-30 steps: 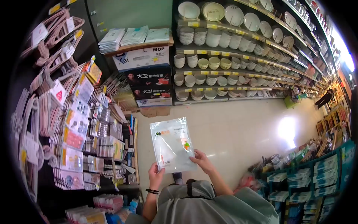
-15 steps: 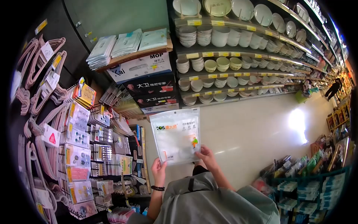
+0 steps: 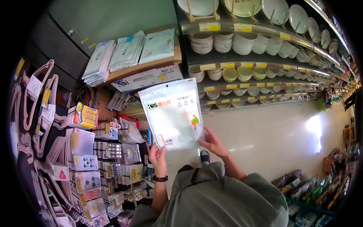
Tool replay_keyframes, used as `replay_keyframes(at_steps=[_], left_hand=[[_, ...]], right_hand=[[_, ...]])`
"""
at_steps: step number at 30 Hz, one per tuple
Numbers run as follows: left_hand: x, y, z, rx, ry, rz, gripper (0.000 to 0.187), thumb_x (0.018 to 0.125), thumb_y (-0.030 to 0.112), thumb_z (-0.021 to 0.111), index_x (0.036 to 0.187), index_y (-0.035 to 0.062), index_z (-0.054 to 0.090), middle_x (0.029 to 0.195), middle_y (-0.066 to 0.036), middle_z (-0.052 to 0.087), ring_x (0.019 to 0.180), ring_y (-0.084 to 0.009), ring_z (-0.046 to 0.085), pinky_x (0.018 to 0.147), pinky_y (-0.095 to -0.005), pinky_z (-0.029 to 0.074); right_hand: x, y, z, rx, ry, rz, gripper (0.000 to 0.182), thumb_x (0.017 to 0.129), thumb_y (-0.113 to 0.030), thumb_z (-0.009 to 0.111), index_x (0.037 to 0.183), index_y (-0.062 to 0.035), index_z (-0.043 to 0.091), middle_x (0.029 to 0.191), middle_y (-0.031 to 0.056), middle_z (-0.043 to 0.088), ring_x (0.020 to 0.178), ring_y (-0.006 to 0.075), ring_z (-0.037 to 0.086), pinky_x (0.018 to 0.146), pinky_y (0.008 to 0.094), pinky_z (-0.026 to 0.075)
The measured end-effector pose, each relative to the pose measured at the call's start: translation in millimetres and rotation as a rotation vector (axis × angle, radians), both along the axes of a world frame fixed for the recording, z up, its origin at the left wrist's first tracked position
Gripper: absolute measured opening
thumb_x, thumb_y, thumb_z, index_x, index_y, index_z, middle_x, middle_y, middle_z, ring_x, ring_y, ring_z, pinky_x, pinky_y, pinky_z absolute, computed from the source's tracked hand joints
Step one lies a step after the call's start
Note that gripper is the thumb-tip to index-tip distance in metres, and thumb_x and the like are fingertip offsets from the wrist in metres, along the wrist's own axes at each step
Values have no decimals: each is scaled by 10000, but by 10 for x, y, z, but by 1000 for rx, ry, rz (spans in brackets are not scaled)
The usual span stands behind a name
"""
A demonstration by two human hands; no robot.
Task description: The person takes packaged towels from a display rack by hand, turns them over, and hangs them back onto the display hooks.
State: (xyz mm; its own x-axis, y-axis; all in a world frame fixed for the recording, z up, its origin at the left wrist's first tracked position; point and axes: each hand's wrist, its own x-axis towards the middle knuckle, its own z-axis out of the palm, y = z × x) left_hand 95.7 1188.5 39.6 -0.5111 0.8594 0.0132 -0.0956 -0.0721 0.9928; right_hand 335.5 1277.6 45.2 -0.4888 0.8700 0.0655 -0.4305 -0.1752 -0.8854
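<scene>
A white plastic packet point(image 3: 174, 121) with printed lettering and a small cartoon figure is held up in front of my body, its printed face toward me. My left hand point(image 3: 159, 157) pinches its lower left corner, a dark beaded bracelet on the wrist. At the lower right edge my right hand point(image 3: 214, 143) grips it between thumb and fingers, most of which are hidden behind. Beyond the packet's top edge, similar packets point(image 3: 157, 46) lie in several piles on a cardboard box point(image 3: 145, 65).
Hangers point(image 3: 38, 94) and carded small goods point(image 3: 86, 162) hang on the left. Shelves of bowls point(image 3: 245, 42) and plates run along the back right. Bagged goods point(image 3: 310, 189) stand in a rack at lower right. Pale floor point(image 3: 257, 132) lies between them.
The packet has risen in view and come nearer to the piles on the box, with both hands still holding it. The shelves and box look closer, and a shoe now shows below.
</scene>
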Motion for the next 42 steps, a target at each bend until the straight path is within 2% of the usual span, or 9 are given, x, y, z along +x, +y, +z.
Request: replay_keyframes(at_steps=[4,19,22,23,24,26,30,31,42], left_hand=[[-53,483,123,45,-2,25,330,913,-19,619,1237,-47,562,1110,-86,660,1002,-121,607,895,-256,455],[-1118,3286,819,255,248,-39,475,924,12,622,1376,-39,485,1219,-122,646,1068,-129,583,922,-255,445],[-1370,3899,919,236,614,40,477,907,31,636,1363,-4,501,1196,-133,644,1001,-184,617,848,-302,486],[-1416,4053,967,193,587,52,465,866,41,662,1315,25,542,1223,-158,600,1078,-277,577,881,-367,473],[-1470,4175,994,236,822,110,426,843,28,654,1260,20,568,1260,-178,550,1175,-342,498,935,-418,438],[-1492,4316,1091,235,969,128,398,827,26,649,1220,18,583,1282,-166,535,1217,-368,456,996,-455,396],[-1652,4398,913,254,1206,-153,382,832,51,640,1208,24,584,1301,-145,536,1239,-353,467,1030,-470,387],[-1662,4399,877,236,1209,-235,376,834,55,636,1205,24,584,1305,-139,536,1247,-351,467,1039,-477,382],[-1720,4340,915,142,1290,-408,361,890,14,565,1251,15,575,1385,-137,491,1276,-358,462,1072,-474,377]], right_hand=[[-31,487,50,2,-266,19,719,936,23,588,1536,-59,200,1156,63,601,976,102,545,835,260,462],[-1224,3028,735,129,-208,-230,654,915,-12,582,1486,7,265,1132,112,601,981,115,546,847,273,460],[-1516,3641,679,226,-203,-353,628,918,-10,576,1473,15,285,1169,127,595,993,132,554,853,278,464],[-1573,3774,701,185,-289,-377,627,884,-26,613,1448,13,342,1155,143,588,1012,194,550,898,313,446],[-1617,3880,689,288,-466,-436,603,877,-45,628,1424,10,380,1155,147,582,1004,199,554,894,316,451],[-1684,4059,613,493,-830,-541,559,863,-84,658,1376,3,454,1155,155,569,988,210,564,888,321,462],[-1870,3993,562,642,-1021,-735,490,825,-74,674,1295,-43,540,1133,125,539,1021,281,476,864,326,440],[-1909,3943,643,532,-988,-686,483,809,-55,663,1271,-16,528,1182,153,520,1047,330,423,945,417,378],[-2025,3801,874,422,-954,-724,437,830,-20,631,1260,-33,555,1275,144,511,1152,341,413,986,409,381]])
